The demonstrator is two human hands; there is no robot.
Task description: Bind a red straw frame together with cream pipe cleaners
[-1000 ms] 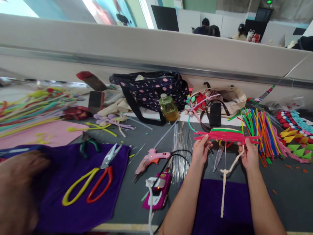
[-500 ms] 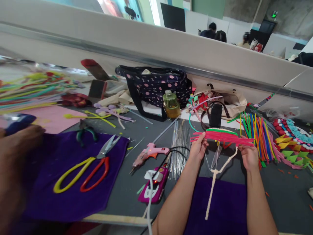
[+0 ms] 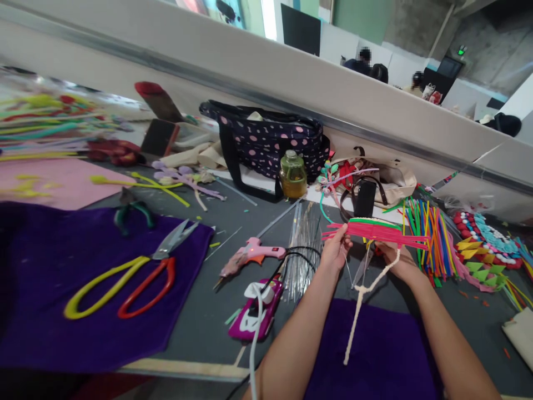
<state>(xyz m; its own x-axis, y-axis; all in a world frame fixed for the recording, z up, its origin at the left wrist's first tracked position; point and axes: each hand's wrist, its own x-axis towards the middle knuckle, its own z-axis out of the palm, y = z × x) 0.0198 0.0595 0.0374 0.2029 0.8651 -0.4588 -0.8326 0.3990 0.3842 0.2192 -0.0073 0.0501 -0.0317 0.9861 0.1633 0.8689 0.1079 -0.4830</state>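
My left hand (image 3: 336, 250) pinches the left part of a flat bundle of pink strips (image 3: 370, 230) with a green and white edge along its top. A cream fuzzy stem (image 3: 353, 328), forked at its upper end, hangs below the bundle. Behind and under the bundle's right part is my right hand (image 3: 397, 260), its fingers mostly hidden, near a small red-orange handle. Metal blades (image 3: 363, 268) show between the hands. Beneath my forearms lies a purple cloth (image 3: 370, 350).
Large scissors (image 3: 141, 275) and green pliers (image 3: 132, 214) lie on another purple cloth (image 3: 45, 261). Nearby are a pink glue gun (image 3: 254, 253), a corded purple device (image 3: 258, 311), clear sticks (image 3: 300, 255), a bottle (image 3: 292, 175), a dotted bag (image 3: 266, 141) and colored stems (image 3: 431, 236).
My right hand has left the bundle's right end and moved left, behind it. The blurred hand with a dark blue object at the far left is out of view. The view has shifted slightly.
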